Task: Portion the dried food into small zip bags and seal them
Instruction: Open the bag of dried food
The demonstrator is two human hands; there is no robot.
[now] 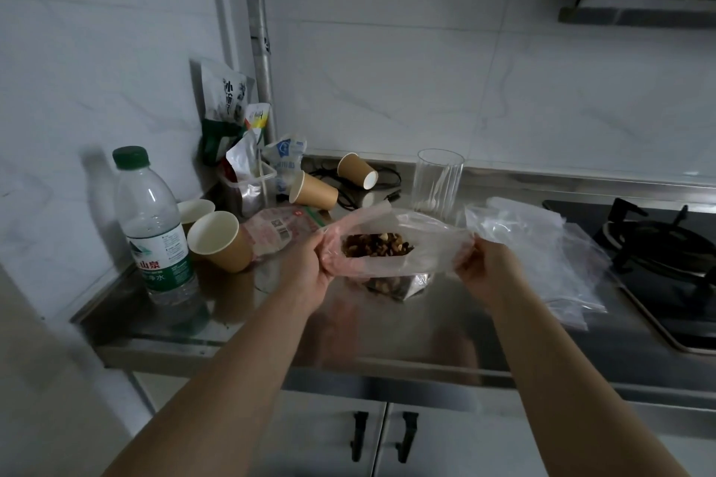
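A small clear zip bag [422,244] hangs above the steel counter, stretched sideways between both hands. Brown dried food [376,245] sits inside it, toward its left half. My left hand [310,267] pinches the bag's left end and my right hand [484,263] pinches its right end. Under the bag a foil pouch of dried food [399,285] lies on the counter, mostly hidden. A pile of spare clear bags [550,248] lies to the right.
A water bottle [155,228] and paper cups [219,240] stand at the left, with snack packets [226,97] in the corner behind. A tall glass [438,182] stands at the back. A gas hob [666,256] fills the right. The counter's front edge [348,364] is near.
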